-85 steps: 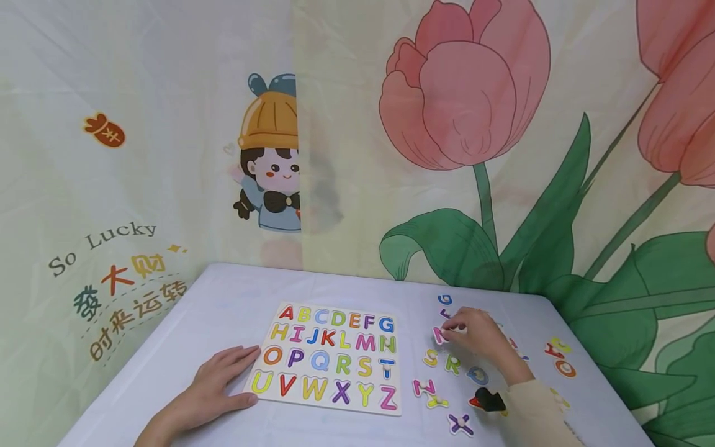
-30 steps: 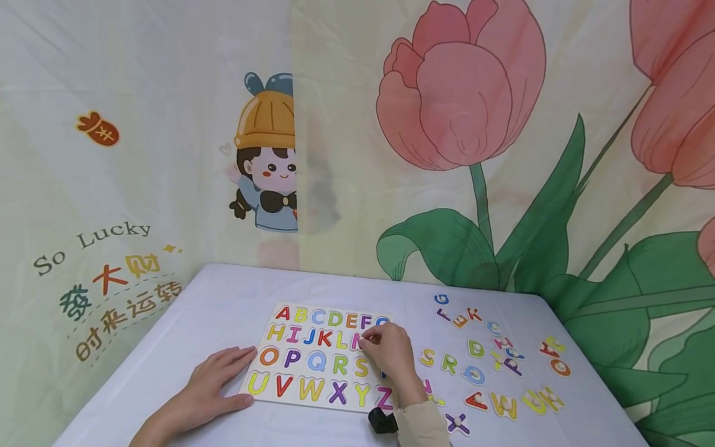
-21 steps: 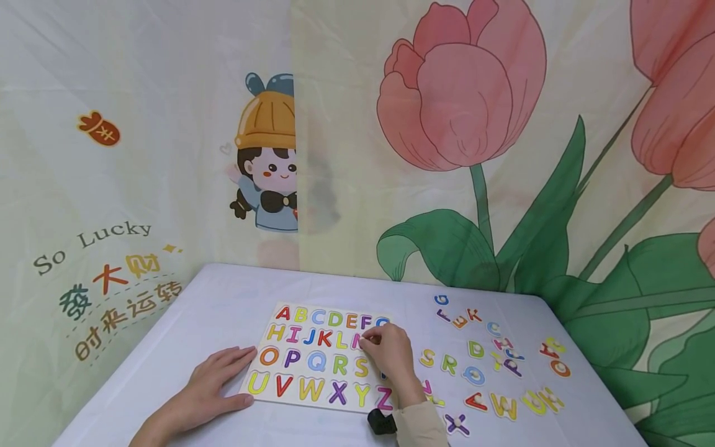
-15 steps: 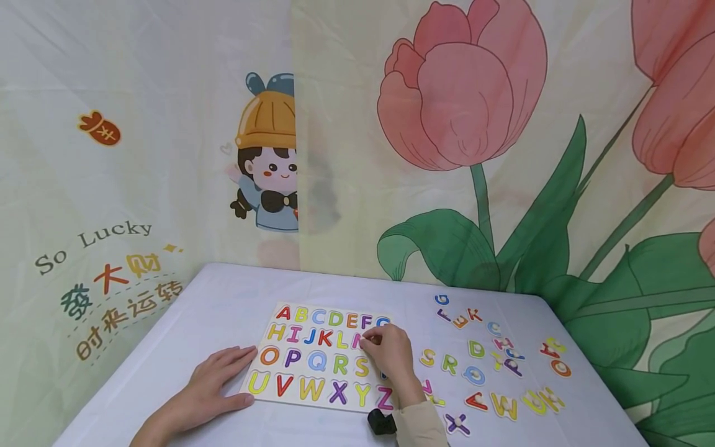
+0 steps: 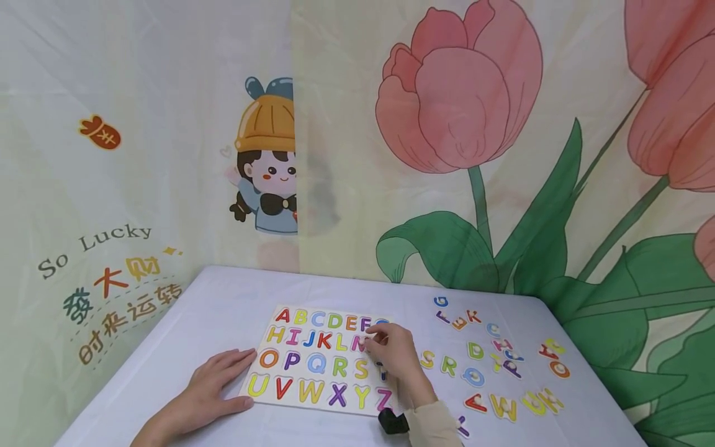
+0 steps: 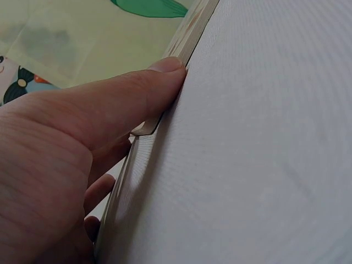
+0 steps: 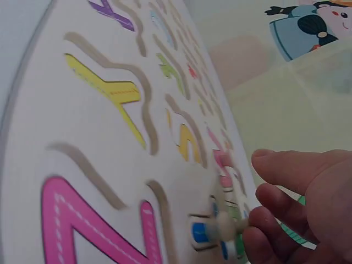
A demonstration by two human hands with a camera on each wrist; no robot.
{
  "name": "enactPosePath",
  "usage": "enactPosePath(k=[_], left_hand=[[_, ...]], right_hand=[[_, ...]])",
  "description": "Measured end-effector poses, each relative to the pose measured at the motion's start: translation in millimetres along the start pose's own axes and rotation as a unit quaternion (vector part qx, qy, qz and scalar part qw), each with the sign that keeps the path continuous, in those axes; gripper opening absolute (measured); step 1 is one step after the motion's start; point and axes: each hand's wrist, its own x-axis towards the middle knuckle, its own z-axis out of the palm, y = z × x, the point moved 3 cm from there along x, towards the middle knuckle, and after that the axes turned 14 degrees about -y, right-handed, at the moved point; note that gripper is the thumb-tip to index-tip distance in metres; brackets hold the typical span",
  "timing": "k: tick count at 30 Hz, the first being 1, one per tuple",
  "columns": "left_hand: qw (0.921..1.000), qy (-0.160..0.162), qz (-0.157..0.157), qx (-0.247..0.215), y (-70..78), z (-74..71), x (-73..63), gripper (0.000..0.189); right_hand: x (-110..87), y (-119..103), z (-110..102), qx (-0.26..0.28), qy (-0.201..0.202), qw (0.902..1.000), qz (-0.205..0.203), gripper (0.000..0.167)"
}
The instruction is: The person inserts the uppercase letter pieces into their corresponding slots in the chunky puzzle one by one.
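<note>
A wooden alphabet puzzle board (image 5: 315, 406) lies on the white table in the head view. My left hand (image 5: 209, 388) rests flat at its left side; the thumb (image 6: 159, 74) touches the board's edge in the left wrist view. My right hand (image 5: 398, 354) hovers over the right end of the second row, thumb and index finger apart. Just by those fingertips is the pink letter M (image 5: 359, 343), at its place on the board. The blue T piece (image 7: 201, 232) sits in the board with its wooden knob up, close to the fingers in the right wrist view.
Loose knobbed letters lie right of the board, among them a blue G (image 5: 440, 301), a light blue Q (image 5: 473, 376) and a yellow W (image 5: 503, 407). A black device (image 5: 393, 421) sits at the right wrist. Printed curtains (image 5: 341, 124) hang behind the table.
My right hand picked up the pink M from the loose letters and brought it left to the board. Just now its fingers have parted and drawn slightly back. The left hand has stayed put.
</note>
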Motion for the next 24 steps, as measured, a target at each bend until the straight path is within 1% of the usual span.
enactPosePath(k=[3, 5, 8, 10, 13, 16, 19, 24], left_hand=[[0.9997, 0.013, 0.012, 0.017, -1.2, 0.7, -0.1, 0.09], [0.9994, 0.02, 0.016, 0.025, -1.8, 1.0, 0.1, 0.09], [0.9992, 0.02, 0.018, 0.03, -2.2, 1.3, 0.4, 0.089], [0.9995, 0.015, 0.012, 0.026, -2.2, 0.7, 0.4, 0.09], [0.9993, 0.017, 0.013, 0.031, -1.7, -1.3, -0.7, 0.09], [0.9996, 0.013, 0.007, 0.024, -2.1, -3.3, -1.5, 0.09], [0.9998, 0.003, 0.003, 0.017, -2.4, -2.8, -1.3, 0.09], [0.9999, 0.004, 0.006, 0.015, -1.4, -0.9, 0.8, 0.09]], right_hand=[[-6.9, 2.8, -17.2, -0.007, -0.009, 0.9999, -0.008, 0.024], [-12.4, 7.6, -30.6, -0.021, -0.003, 0.9998, -0.002, 0.023], [-22.4, 19.3, -50.7, -0.036, 0.014, 0.9992, 0.013, 0.02], [-30.4, 29.3, -62.6, -0.04, 0.025, 0.9985, 0.028, 0.019], [-41.8, 44.6, -75.8, -0.051, 0.04, 0.9968, 0.048, 0.018], [-49.5, 57.3, -81.6, -0.058, 0.051, 0.9942, 0.075, 0.019], [-52.5, 67.1, -81.3, -0.058, 0.057, 0.9922, 0.095, 0.019], [-54.6, 77.9, -78.6, -0.058, 0.058, 0.9906, 0.109, 0.016]])
